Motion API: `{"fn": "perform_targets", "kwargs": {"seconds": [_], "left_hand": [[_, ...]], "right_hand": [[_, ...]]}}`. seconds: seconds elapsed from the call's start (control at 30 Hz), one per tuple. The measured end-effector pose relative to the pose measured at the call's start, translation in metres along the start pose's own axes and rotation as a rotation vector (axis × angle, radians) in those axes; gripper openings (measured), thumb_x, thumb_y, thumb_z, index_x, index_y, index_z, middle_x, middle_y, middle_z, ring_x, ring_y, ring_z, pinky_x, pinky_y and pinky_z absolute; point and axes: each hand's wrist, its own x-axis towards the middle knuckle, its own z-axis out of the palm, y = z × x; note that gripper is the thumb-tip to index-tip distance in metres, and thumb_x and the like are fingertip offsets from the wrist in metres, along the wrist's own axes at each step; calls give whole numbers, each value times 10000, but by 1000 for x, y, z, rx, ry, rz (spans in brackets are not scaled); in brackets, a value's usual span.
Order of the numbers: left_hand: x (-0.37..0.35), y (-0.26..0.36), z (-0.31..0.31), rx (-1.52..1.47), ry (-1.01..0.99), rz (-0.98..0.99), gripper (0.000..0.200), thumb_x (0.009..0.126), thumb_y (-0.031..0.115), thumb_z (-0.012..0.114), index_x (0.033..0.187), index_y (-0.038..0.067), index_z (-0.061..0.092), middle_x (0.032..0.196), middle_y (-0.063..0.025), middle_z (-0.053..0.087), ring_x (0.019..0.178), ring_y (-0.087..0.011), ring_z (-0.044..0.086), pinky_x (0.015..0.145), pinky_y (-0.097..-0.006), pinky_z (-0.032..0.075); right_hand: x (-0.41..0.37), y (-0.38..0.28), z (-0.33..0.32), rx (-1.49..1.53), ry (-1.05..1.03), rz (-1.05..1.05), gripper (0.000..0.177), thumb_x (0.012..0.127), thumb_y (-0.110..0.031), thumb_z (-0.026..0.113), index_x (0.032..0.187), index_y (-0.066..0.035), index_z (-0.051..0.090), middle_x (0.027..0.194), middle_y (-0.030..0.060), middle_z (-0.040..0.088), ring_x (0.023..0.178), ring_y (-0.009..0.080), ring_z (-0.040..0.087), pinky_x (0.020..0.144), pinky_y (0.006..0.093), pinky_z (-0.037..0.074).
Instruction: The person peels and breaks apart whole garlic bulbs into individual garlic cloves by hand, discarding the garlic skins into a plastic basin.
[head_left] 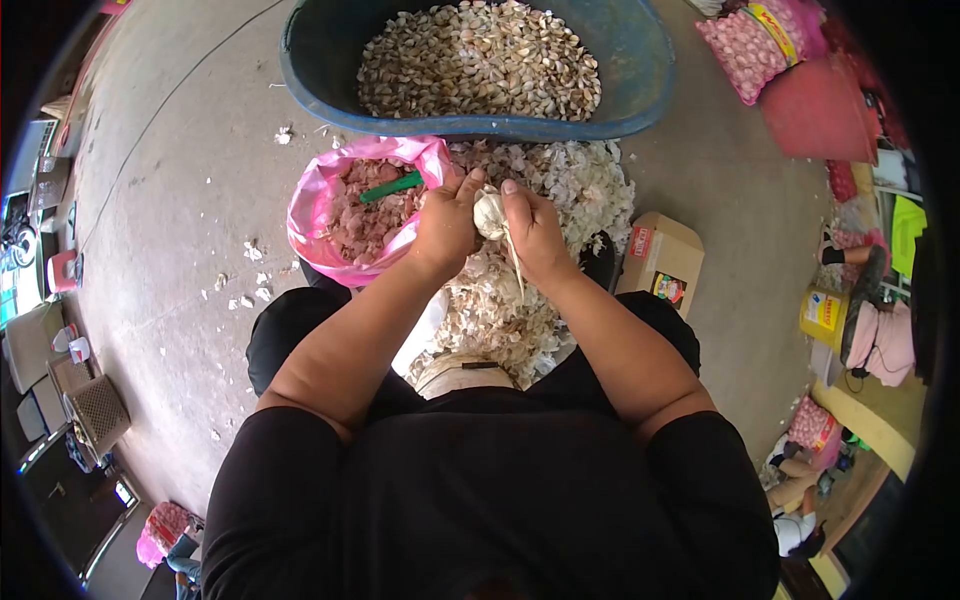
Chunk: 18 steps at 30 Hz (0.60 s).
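Fingers (pixel 470 186) of the left hand (pixel 447 228) and right hand (pixel 537 235) pinch the garlic (pixel 490 214), which looks light, hard and flaky; hold its sides.

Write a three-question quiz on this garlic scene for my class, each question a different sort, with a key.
1. True or false: the blue tub holds loose garlic cloves.
2. What do the left hand and right hand hold together? A) garlic bulb B) knife C) cardboard box
3. Fill in: the green stick lies in the ____ bag.
Key: 1 true; 2 A; 3 pink.
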Motion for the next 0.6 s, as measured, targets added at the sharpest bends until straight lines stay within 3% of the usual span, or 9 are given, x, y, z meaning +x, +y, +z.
{"fn": "perform_targets", "kwargs": {"seconds": [0.07, 0.1, 0.2, 0.23, 0.33, 0.37, 0.47, 0.5, 0.6], "left_hand": [[-6, 2, 2, -71, 8, -124, 322, 898, 293, 422, 920, 1, 555, 612, -9, 528, 415, -65, 423, 353, -206, 320], [-3, -3, 4, -79, 19, -11, 361, 899, 328, 411, 966, -7, 527, 657, -32, 547, 519, -87, 485, 440, -216, 387], [-1, -18, 12, 414, 81, 471, 362, 887, 340, 424, 829, -10, 499, 607, -149, 557, 565, -267, 553, 532, -335, 427], [-4, -17, 11, 505, 63, 465, 348, 881, 315, 434, 802, -18, 494, 605, -213, 526, 587, -339, 548, 545, -383, 424], [-8, -9, 17, 436, 93, 475, 309, 878, 260, 435, 766, -22, 493, 607, -230, 511, 589, -350, 542, 541, -388, 415], [-7, -9, 19, 426, 104, 537, 283, 875, 222, 424, 734, -14, 495, 575, -173, 522, 525, -275, 538, 495, -346, 415], [-18, 14, 23, 272, 79, 213, 222, 890, 159, 405, 859, -23, 528, 683, -34, 527, 621, -103, 469, 558, -248, 400], [-12, 11, 20, 59, 42, 89, 226, 882, 185, 402, 825, 7, 529, 643, -15, 502, 565, -93, 451, 495, -234, 373], [-5, 10, 24, -165, 139, -73, 225, 882, 219, 367, 815, 47, 496, 549, -21, 451, 417, -108, 405, 370, -237, 312]], "right_hand": [[5, 6, 1, -44, 82, -23, 355, 886, -288, 413, 786, 21, 557, 638, 163, 565, 588, 262, 552, 556, 344, 406], [6, 7, 2, -66, 123, -33, 355, 887, -285, 410, 793, 22, 560, 645, 165, 568, 587, 260, 550, 557, 341, 407], [4, 3, 2, -144, 117, -67, 339, 886, -267, 407, 819, 23, 569, 642, 162, 567, 576, 245, 540, 558, 338, 407], [1, 0, 4, -140, 146, -83, 336, 886, -260, 403, 805, 22, 566, 639, 162, 565, 576, 239, 538, 558, 337, 406], [-3, -10, 9, -136, 203, -122, 332, 886, -246, 392, 762, 18, 551, 626, 158, 552, 565, 222, 529, 550, 333, 402], [-4, -13, 8, -136, 203, -127, 331, 885, -244, 390, 749, 17, 543, 619, 153, 544, 555, 218, 524, 541, 329, 398], [-3, -11, 3, -140, 192, -154, 343, 882, -248, 392, 697, 13, 515, 592, 117, 521, 512, 205, 497, 505, 313, 377], [-3, -8, 1, -142, 187, -164, 350, 881, -251, 395, 678, 12, 505, 582, 101, 514, 496, 200, 486, 491, 306, 369], [3, 2, -2, 163, 146, -86, 332, 881, -260, 391, 680, -18, 497, 565, 52, 494, 468, 191, 466, 459, 303, 362]]}}
